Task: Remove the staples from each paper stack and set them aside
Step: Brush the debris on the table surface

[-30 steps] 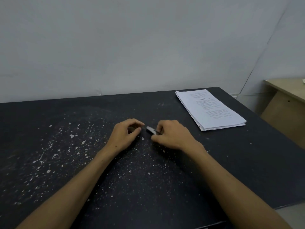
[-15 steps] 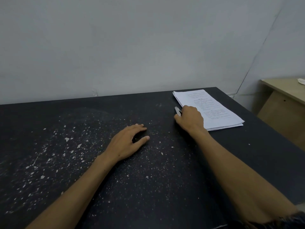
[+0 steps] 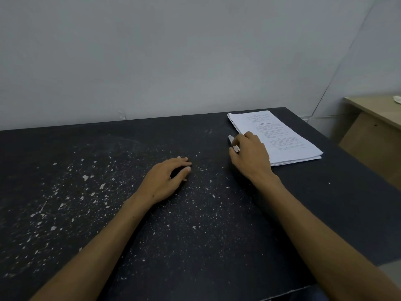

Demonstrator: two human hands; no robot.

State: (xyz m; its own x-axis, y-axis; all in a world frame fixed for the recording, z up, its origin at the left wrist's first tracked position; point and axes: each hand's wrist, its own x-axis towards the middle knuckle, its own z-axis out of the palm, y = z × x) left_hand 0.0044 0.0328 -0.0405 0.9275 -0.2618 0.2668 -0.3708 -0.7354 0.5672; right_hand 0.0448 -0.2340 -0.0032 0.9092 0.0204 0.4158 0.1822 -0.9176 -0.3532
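Observation:
A white stack of printed paper (image 3: 280, 135) lies at the back right of the black table (image 3: 195, 235). My right hand (image 3: 249, 157) sits at the stack's left edge and grips a small silver staple remover (image 3: 231, 141), whose tip pokes out past my fingers. Two loose bent staples (image 3: 203, 168) lie on the table between my hands. My left hand (image 3: 167, 177) rests palm down on the table with relaxed fingers, holding nothing, just left of the staples.
White paint flecks (image 3: 85, 177) cover the table's left and middle. A grey wall stands right behind the table. A light wooden desk (image 3: 377, 120) stands to the right across a gap. The near table edge runs at the bottom right.
My right hand carried the staple remover from the table's middle back and right to the paper stack's edge. My left hand uncurled and settled flat; loose staples now lie exposed beside it.

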